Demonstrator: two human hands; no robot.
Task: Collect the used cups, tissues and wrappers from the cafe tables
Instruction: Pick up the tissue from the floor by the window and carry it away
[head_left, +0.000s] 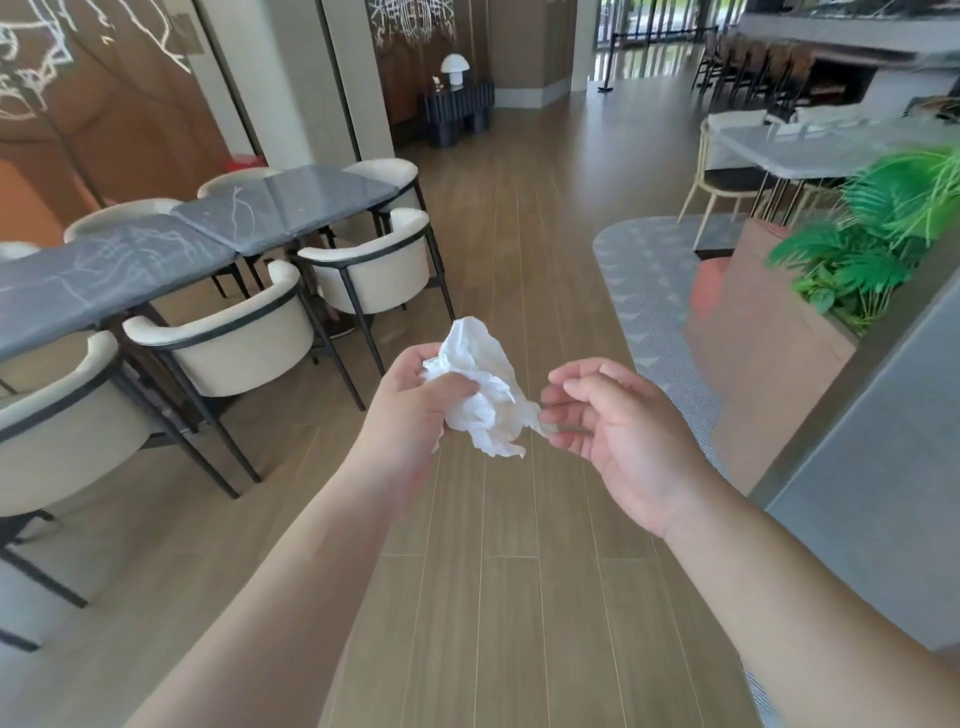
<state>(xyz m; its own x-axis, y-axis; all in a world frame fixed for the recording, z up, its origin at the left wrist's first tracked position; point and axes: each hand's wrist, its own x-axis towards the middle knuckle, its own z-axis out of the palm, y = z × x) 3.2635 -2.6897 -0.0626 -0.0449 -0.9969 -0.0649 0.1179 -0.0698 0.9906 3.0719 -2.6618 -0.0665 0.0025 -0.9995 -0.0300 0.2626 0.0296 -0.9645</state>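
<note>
A crumpled white tissue (485, 395) is held in mid-air over the wooden floor, at the centre of the head view. My left hand (415, 410) grips its left side, fingers curled round the wad. My right hand (618, 426) is just to the right, its fingertips pinching the tissue's thin right corner. Both forearms reach in from the bottom of the frame.
A row of dark marble tables (156, 254) with cream armchairs (234, 353) runs along the left. A wooden planter (769, 364) with green plants (872, 244) and a grey counter (883, 509) stand on the right. A light marble table (831, 148) sits further back right. A wooden floor aisle (519, 208) runs ahead.
</note>
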